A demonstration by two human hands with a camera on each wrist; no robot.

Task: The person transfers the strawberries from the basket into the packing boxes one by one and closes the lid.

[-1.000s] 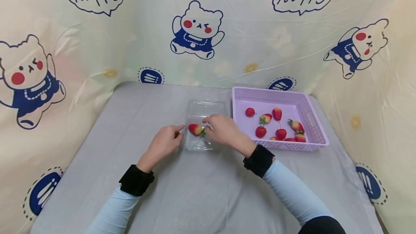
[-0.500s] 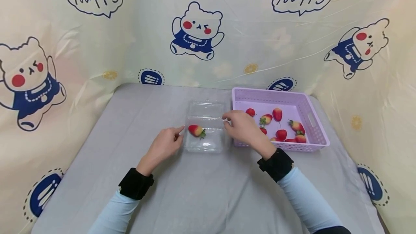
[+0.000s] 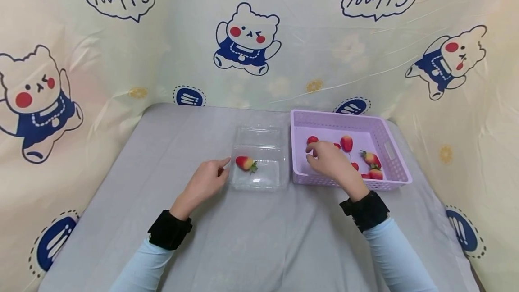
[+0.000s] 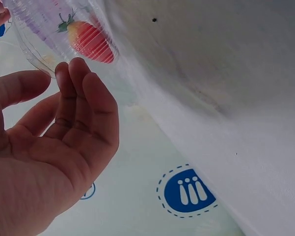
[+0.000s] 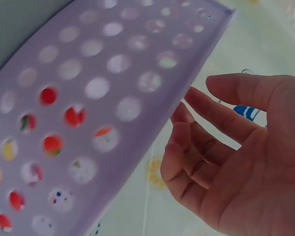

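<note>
A clear plastic box point(image 3: 267, 177) lies with its lid folded back on the grey cloth. One red-and-yellow strawberry point(image 3: 244, 163) is in its near half; the left wrist view shows the same strawberry point(image 4: 91, 40) through the ridged wall. At the box's left edge, my left hand point(image 3: 204, 179) rests its extended index fingertip, the other fingers loosely bent. My right hand point(image 3: 332, 161) hovers over the lilac basket point(image 3: 340, 123), thumb and fingers apart with nothing between them. From the right wrist view, the right hand point(image 5: 221, 147) appears beyond the basket's perforated wall point(image 5: 149, 115).
Strawberries point(image 3: 371, 160) and small round red fruit point(image 3: 312, 140) lie spread in the basket, some hidden behind the right hand. The basket stands just right of the box. A printed curtain point(image 3: 243, 89) hangs behind and beside the cloth-covered table point(image 3: 243, 238).
My right hand has moved right from above the strawberry in the box to over the basket. The left hand stays at the box's edge, and the strawberry lies where it was.
</note>
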